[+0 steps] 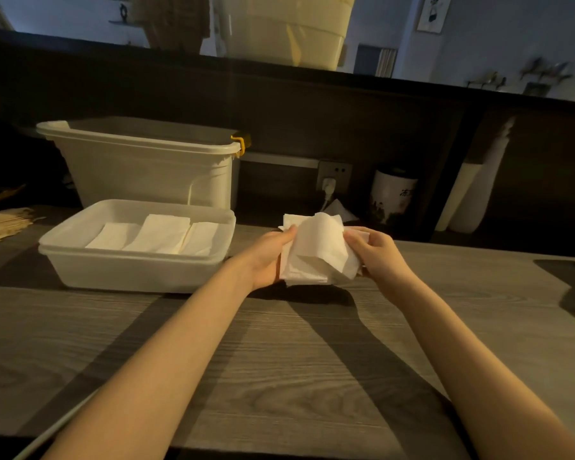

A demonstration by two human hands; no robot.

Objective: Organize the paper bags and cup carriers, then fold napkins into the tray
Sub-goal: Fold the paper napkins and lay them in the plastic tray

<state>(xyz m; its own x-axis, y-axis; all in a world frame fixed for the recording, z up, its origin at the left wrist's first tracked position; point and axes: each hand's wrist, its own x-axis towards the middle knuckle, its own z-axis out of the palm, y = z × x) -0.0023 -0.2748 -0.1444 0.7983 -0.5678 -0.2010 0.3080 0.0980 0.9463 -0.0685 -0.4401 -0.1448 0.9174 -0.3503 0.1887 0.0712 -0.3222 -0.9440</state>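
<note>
Napkin is up off the table, held between both hands just right of the tray. White, partly folded, top layer draped over toward the right.

Left hand: forearm reaches in from lower left, palm turned inward, thumb on top of the napkin's left edge, fingers behind it. Pinching it.

Right hand: forearm comes in from lower right, fingers curled round the napkin's right edge, knuckles up. Gripping it too.

Tray is white plastic, sits on the table left of the hands, three folded napkins lying flat inside, side by side.

Behind the tray: a taller white bin with a yellow clip. Brown paper bags at the far left edge. Wall socket and a white jar behind the hands, against the dark back panel.
</note>
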